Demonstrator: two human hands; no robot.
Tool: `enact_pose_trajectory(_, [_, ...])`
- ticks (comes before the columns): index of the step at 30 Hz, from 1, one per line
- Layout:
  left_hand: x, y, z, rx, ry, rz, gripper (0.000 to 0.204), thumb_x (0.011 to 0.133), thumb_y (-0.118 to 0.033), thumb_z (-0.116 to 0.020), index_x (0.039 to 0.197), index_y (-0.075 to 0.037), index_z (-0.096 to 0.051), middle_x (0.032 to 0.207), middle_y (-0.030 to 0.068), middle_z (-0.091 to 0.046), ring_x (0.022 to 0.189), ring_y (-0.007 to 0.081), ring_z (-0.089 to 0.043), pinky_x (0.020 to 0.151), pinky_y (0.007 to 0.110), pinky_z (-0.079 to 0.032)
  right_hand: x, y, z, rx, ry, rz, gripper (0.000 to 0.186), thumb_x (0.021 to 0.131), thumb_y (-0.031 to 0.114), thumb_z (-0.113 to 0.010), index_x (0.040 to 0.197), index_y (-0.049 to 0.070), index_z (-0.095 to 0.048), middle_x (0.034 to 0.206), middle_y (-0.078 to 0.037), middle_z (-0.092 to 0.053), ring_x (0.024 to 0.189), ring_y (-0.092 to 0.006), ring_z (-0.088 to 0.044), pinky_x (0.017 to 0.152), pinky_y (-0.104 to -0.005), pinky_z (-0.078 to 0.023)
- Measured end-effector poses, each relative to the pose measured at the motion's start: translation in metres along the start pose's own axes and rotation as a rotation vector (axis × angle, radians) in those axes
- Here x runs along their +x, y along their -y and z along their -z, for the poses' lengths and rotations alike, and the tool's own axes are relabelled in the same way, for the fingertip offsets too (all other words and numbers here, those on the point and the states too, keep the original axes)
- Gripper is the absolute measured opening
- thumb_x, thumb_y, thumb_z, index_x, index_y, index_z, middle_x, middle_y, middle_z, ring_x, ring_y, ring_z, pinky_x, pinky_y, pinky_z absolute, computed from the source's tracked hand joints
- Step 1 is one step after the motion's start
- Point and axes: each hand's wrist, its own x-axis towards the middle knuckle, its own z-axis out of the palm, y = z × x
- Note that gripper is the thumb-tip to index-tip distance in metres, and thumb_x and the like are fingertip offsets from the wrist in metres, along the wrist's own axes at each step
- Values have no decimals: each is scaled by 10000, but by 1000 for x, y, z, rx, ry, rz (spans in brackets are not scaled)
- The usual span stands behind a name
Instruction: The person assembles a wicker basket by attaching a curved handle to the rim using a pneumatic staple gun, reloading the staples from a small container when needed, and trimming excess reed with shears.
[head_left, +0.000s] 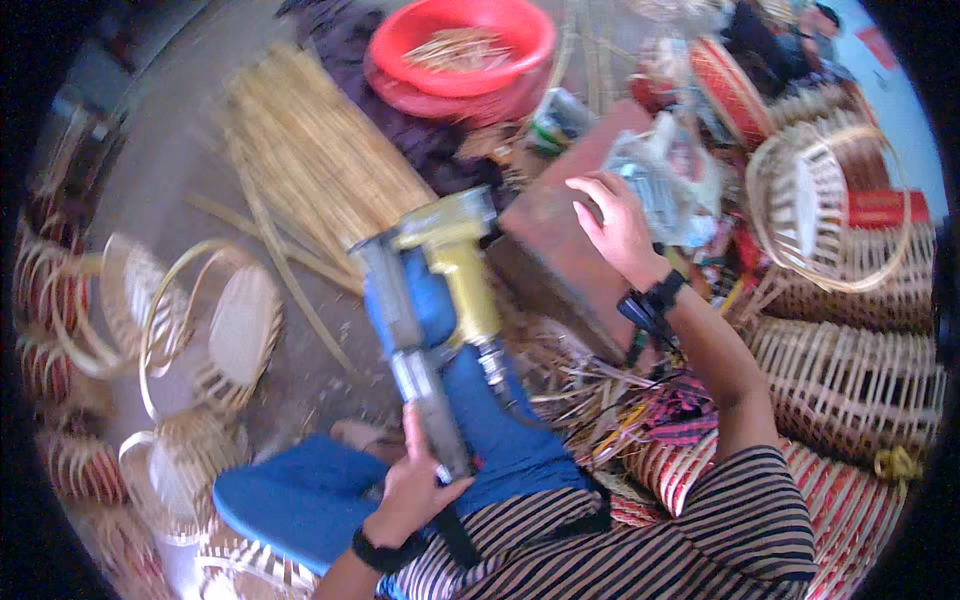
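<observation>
A pneumatic staple gun [465,285], gold-coloured with a long grey magazine, lies across my blue-trousered lap. An air hose fitting shows at the end of its handle. My left hand [415,490] grips the near end of the magazine, index finger stretched along its side and thumb across the end. My right hand [615,225] is raised over a reddish-brown box-like block [570,235], fingers apart and nothing visible in them. A clear plastic bag [665,185] with unclear contents lies just beyond that hand.
Bamboo strips [320,140] lie in a flat bundle ahead. A red basin [460,50] holds short sticks. Woven baskets [240,310] stand at left; more baskets [840,380] are stacked at right. Loose strip scraps [590,410] litter the floor by the block.
</observation>
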Motion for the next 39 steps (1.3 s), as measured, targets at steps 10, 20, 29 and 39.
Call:
enact_pose_trajectory(10, [-14, 10, 4, -84, 144, 135, 1142, 590, -197, -701, 1180, -4, 257, 902, 226, -531, 720, 313, -568, 613, 335, -462, -74, -146, 26, -82, 68, -652, 148, 676, 78, -494, 792, 36, -575, 771, -138, -565, 733, -278, -539, 671, -347, -422])
enact_pose_trajectory(20, [-18, 13, 0, 123, 129, 67, 1139, 618, -248, -680, 1141, 32, 292, 915, 263, -514, 784, 378, -536, 679, 375, -439, -55, -149, -13, -161, 141, -774, 196, 689, 150, -483, 834, 98, -604, 793, -157, -566, 762, -313, -536, 676, -382, -425])
enact_pose_trajectory(29, [-24, 12, -7, 121, 124, 68, 1142, 620, -280, -674, 1129, 53, 292, 897, 274, -511, 763, 385, -537, 657, 380, -444, -40, -155, -28, -435, 138, -860, 127, 657, 118, -537, 767, 62, -566, 772, -148, -564, 754, -306, -537, 645, -396, -424])
enact_pose_trajectory(39, [-27, 13, -8, 115, 128, 74, 1149, 623, -317, -667, 1117, 77, 292, 877, 287, -508, 740, 393, -538, 632, 385, -449, -34, -162, -36, -470, 108, -1015, 110, 645, 76, -525, 746, 52, -561, 782, -156, -572, 766, -302, -547, 661, -389, -431])
